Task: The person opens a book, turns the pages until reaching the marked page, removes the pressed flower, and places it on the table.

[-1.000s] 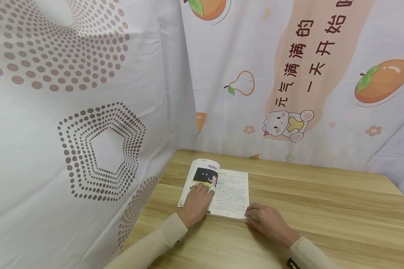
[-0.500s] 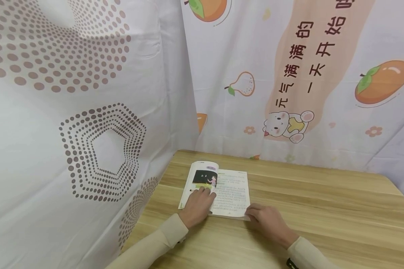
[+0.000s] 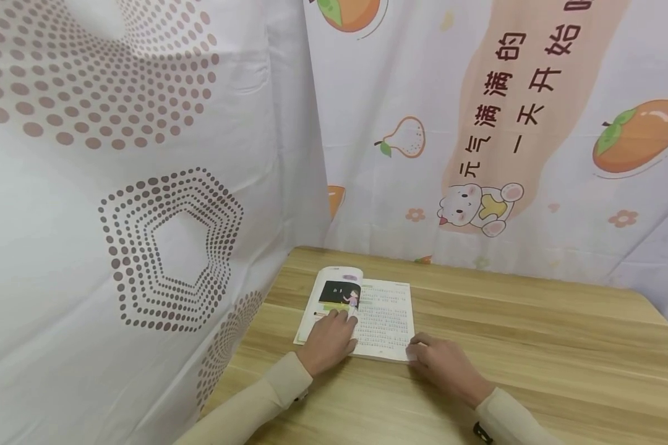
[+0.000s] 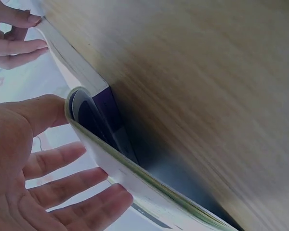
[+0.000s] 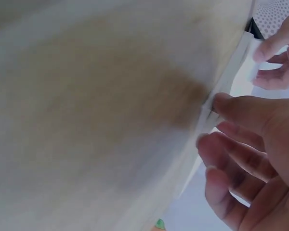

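Far left, smooth white cloth point(image 3: 180, 247) printed with brown dots drops beside the wood-grained surface point(image 3: 534, 334). Now the left grip point(image 3: 328, 340): fingers loose, nearly straight, resting on the paper book point(image 3: 384, 315), covering the lower part of its curved, bulging left page. Across the flatter text page, the right grip point(image 3: 445, 364) pinches the near right corner, thumb against fingers. Behind hangs a creased fruit-print curtain point(image 3: 573, 185).
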Tool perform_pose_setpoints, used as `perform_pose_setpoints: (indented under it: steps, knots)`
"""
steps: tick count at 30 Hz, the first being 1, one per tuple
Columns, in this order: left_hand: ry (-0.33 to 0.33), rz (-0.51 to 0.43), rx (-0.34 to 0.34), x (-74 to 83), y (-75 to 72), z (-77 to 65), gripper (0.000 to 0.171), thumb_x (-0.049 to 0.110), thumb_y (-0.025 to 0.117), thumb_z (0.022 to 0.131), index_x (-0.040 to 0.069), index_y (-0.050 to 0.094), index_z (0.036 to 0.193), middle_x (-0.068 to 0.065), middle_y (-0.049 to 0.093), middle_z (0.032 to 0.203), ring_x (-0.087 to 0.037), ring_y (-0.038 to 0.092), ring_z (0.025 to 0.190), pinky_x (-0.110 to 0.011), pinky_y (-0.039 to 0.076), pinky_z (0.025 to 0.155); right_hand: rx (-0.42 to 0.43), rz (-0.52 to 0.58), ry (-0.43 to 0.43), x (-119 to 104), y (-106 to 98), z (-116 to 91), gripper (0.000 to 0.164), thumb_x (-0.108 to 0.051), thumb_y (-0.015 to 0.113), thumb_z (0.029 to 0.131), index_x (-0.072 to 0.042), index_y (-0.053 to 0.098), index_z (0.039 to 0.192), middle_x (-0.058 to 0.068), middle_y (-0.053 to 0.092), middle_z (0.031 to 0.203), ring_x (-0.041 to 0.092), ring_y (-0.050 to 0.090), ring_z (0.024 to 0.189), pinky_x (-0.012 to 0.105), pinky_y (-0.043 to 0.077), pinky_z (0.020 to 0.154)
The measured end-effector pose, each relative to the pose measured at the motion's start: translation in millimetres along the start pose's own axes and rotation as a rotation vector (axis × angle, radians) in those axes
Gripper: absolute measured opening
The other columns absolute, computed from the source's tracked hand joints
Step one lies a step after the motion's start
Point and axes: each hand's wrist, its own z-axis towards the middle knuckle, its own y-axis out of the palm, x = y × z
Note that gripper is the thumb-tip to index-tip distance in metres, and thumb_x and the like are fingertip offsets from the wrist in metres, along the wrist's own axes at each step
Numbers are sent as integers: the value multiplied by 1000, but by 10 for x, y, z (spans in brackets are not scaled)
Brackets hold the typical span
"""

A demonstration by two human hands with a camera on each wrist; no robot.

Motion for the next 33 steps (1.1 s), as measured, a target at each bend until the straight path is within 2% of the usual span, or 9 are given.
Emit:
perform_pose_setpoints:
  steps: [5, 12, 19, 25, 33]
  knots:
    - [-27, -66, -32, -14, -3, 13, 18, 19, 79, 84, 8, 68, 92, -3, 58, 78, -16, 53, 65, -27, 44, 48, -25, -28, -25, -1, -26, 29, 6, -14, 83, 86, -15, 77, 86, 1, 73, 97, 14, 71, 76, 27, 57, 61]
    - [-30, -110, -61, -37, 16, 27, 15, 15, 77, 84, 9, 65, 91, 0, 54, 73, -12, 46, 60, -23, 37, 45, 32, -122, -88, -9, -62, 60, 5, -13, 82, 86, -11, 78, 86, -2, 71, 86, 11, 70, 70, 25, 54, 55]
    - [-30, -134, -77, -51, 5, 10, 17, 15, 77, 85, 10, 63, 92, 1, 52, 72, -11, 43, 59, -23, 35, 46, -10, -63, -78, 9, -82, 49, 4, -16, 83, 86, -17, 79, 85, -1, 73, 91, 13, 71, 74, 26, 56, 58]
    - [-10, -100, -60, -43, -3, 12, 17, 16, 78, 84, 10, 64, 92, 0, 54, 73, -13, 47, 60, -24, 38, 47, -41, -51, -32, 47, -90, 54, 4, -17, 82, 87, -14, 79, 86, -3, 72, 91, 13, 71, 74, 27, 57, 59]
    - [33, -5, -22, -17, -19, 41, 24, 24, 83, 81, 12, 65, 90, -2, 56, 79, -17, 51, 69, -27, 40, 52, -12, -77, -61, 26, -90, 85, 5, -9, 80, 87, -10, 79, 92, -2, 72, 89, 8, 66, 68, 23, 53, 55]
